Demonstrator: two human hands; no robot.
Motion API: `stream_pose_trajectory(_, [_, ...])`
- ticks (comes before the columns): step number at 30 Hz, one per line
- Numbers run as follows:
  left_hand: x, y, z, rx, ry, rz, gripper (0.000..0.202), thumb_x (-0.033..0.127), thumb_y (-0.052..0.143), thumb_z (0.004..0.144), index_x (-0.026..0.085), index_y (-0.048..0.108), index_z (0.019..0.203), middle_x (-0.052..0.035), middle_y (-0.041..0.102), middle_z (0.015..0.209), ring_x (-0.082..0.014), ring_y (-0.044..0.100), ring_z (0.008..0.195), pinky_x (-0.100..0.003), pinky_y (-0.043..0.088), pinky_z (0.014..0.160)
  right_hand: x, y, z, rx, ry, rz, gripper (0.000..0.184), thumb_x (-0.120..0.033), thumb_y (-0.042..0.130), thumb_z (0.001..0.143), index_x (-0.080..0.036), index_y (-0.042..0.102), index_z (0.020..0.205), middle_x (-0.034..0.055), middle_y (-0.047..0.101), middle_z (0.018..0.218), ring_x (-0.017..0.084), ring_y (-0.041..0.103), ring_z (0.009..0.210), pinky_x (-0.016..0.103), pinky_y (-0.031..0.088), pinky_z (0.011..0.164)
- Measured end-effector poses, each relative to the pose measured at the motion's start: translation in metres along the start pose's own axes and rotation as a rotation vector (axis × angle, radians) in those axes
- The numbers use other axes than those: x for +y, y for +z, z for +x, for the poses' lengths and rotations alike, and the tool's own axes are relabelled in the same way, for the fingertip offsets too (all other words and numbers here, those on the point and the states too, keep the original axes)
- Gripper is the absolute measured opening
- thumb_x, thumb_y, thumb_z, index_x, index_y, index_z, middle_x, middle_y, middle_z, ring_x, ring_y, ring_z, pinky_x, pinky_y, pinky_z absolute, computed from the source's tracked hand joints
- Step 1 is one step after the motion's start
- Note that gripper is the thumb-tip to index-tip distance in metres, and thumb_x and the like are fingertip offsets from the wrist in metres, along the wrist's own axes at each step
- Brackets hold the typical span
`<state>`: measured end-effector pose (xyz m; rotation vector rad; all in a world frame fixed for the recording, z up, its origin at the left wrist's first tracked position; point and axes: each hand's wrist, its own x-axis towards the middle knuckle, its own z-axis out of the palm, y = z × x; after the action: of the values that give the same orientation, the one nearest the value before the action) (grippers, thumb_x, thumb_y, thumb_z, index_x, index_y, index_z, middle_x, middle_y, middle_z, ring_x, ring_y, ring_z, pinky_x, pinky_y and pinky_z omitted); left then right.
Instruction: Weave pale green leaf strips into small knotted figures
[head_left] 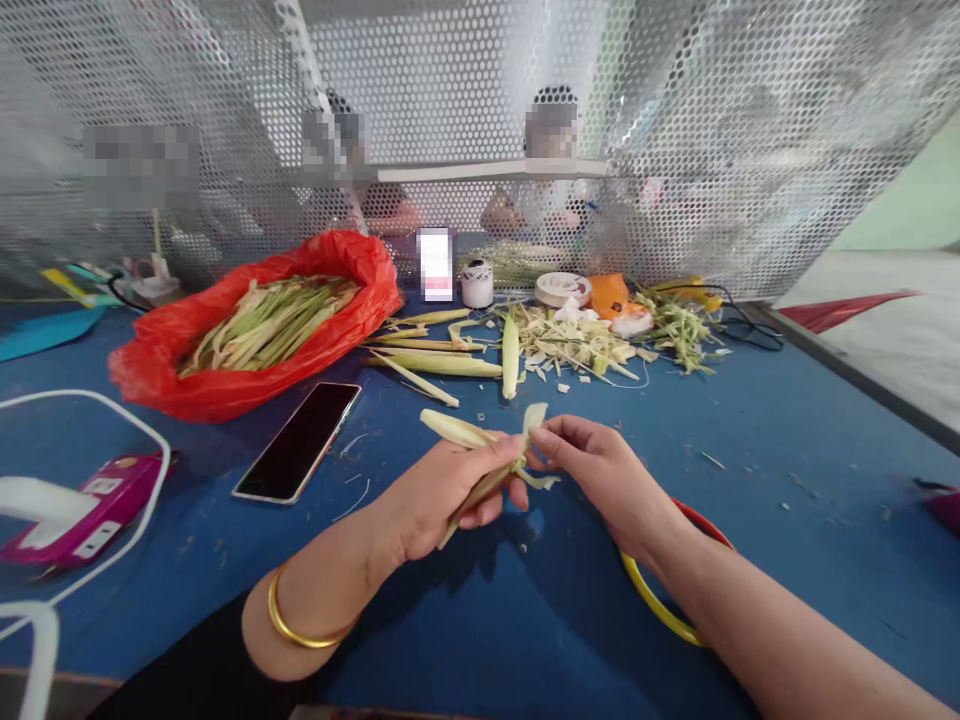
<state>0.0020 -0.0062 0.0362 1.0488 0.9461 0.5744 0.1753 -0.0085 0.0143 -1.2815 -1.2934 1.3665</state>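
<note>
My left hand [442, 490] is closed around a pale green stalk [480, 485], which pokes out below the fist and above it. My right hand [600, 470] pinches a thin leaf strip [534, 418] at the stalk's top, with its fingers pressed together. Both hands hover over the blue table [750, 480], near its front middle. A gold bangle sits on my left wrist. Several peeled stalks [442, 360] lie on the table beyond my hands.
A red plastic bag [225, 385] full of stalks sits at the back left, a black phone [298, 442] beside it. Peelings [577, 345], tape rolls and a cup lie at the back. A pink device [90, 505] with white cable lies left. People sit behind a perforated screen [480, 120].
</note>
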Motion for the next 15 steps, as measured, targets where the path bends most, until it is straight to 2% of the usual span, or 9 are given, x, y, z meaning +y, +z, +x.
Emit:
stream_pose_trajectory(4, [-0.005, 0.005, 0.002, 0.008, -0.045, 0.017, 0.036, 0.047, 0.055, 0.086, 0.013, 0.065, 0.091, -0.0025, 0.065, 0.064, -0.0048, 0.044, 0.04, -0.015, 0.028, 0.036, 0.002, 0.003, -0.002, -0.096, 0.009, 0.212, 0.034, -0.045, 0.069, 0.078, -0.018, 0.057, 0.061, -0.0047, 0.051, 0.056, 0.01, 0.046, 0.055, 0.028, 0.036, 0.063])
stream_pose_trajectory(10, [-0.006, 0.013, 0.004, 0.117, -0.074, -0.002, 0.02, 0.029, 0.059, 0.077, 0.012, 0.069, 0.081, -0.0007, 0.062, 0.059, -0.0035, 0.039, 0.036, -0.015, 0.024, 0.033, 0.007, 0.007, -0.002, 0.069, 0.01, 0.224, 0.025, -0.037, 0.075, 0.071, -0.017, 0.063, 0.061, -0.002, 0.057, 0.059, 0.013, 0.049, 0.06, 0.029, 0.037, 0.064])
stream_pose_trajectory(15, [-0.008, 0.014, 0.003, 0.123, -0.065, 0.013, 0.018, 0.027, 0.057, 0.072, 0.013, 0.067, 0.077, -0.001, 0.063, 0.057, -0.0035, 0.037, 0.034, -0.017, 0.021, 0.033, 0.011, 0.009, -0.002, 0.152, -0.003, 0.203, 0.023, -0.037, 0.074, 0.07, -0.017, 0.064, 0.063, -0.0017, 0.058, 0.062, 0.013, 0.048, 0.062, 0.029, 0.037, 0.063])
